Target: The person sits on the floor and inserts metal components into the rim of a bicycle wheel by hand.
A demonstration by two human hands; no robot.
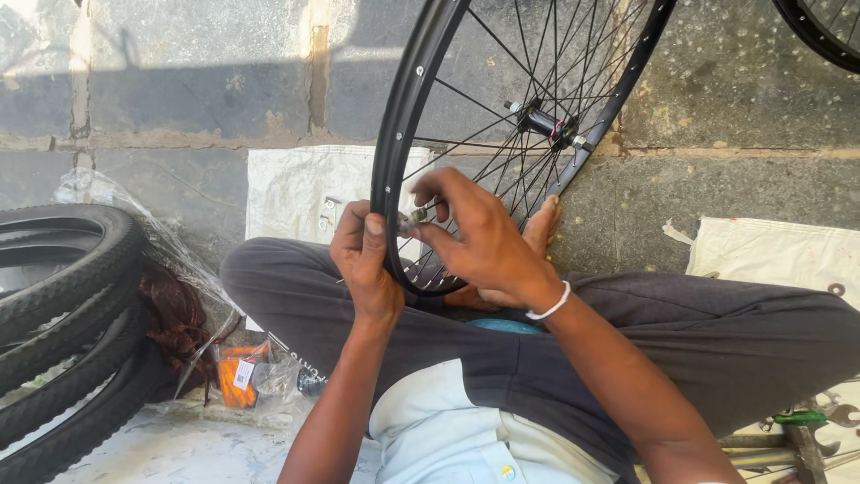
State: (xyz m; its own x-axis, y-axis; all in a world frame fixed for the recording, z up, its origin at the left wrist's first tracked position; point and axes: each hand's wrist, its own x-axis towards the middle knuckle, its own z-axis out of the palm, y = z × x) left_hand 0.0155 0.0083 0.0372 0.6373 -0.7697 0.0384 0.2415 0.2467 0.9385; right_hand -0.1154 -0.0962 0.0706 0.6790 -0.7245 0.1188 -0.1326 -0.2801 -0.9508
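One black bike wheel [408, 116] stands up in the person's lap, with no tyre on it yet. The left hand [363, 260] is closed tight on the rim. The right hand [479, 237] pinches a small metal piece [417, 215] at the spokes. Tyres [63, 305] wait on the stone floor [179, 108] outside.

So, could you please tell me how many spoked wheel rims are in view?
2: one rim held by both hands in front of the person, another cut off at the top right corner.
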